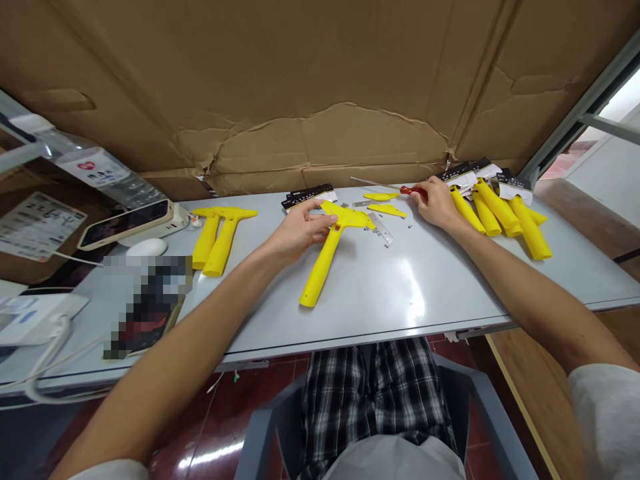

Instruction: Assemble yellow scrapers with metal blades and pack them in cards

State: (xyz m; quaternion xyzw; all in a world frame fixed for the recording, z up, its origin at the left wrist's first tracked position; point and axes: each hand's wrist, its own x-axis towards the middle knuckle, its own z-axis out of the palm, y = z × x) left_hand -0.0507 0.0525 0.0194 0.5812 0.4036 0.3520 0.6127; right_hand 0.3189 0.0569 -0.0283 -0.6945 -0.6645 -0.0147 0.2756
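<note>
My left hand [301, 233] grips the head of a yellow plastic scraper handle [323, 263], whose grip slants down toward me. In my right hand [436, 202] is a screwdriver [413, 191] with a red handle, its long shaft pointing left above the table. Between the hands lie two flat yellow cover pieces [387, 211], a metal blade [381, 228] and several small screws [387, 246]. Black printed cards [309, 197] sit behind my left hand.
Two yellow handles [220, 243] lie at left, beside a phone [125, 225], a white mouse [147, 248] and a water bottle [105, 170]. Several yellow scrapers [533, 230] with printed cards are piled at right. Cardboard [320, 80] walls the back of the grey table [370, 300].
</note>
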